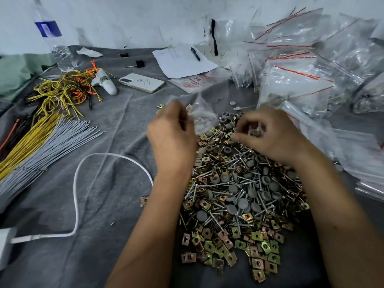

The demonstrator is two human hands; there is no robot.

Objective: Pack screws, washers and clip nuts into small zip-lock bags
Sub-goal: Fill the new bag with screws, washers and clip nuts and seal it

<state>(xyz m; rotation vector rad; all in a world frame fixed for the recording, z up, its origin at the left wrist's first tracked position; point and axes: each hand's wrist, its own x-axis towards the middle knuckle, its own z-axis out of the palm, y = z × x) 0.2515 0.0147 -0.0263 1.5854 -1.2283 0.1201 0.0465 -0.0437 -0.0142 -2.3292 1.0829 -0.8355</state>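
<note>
Head view: wrinkled grey cloth (116,183) below scuffed white wall (124,19).

Red print on white packet (192,84) near phone: blurred, unreadable. Bottle label (48,29): no legible text.

The left hand (172,134) and the small bag (200,115) it pinched were motion-blurred; the bag's contents could not be resolved. The right hand (270,136) hid whatever its curled fingers held. Both forearms covered parts of the hardware pile (234,196). The white cable (83,194) was cut off at the left edge.
</note>
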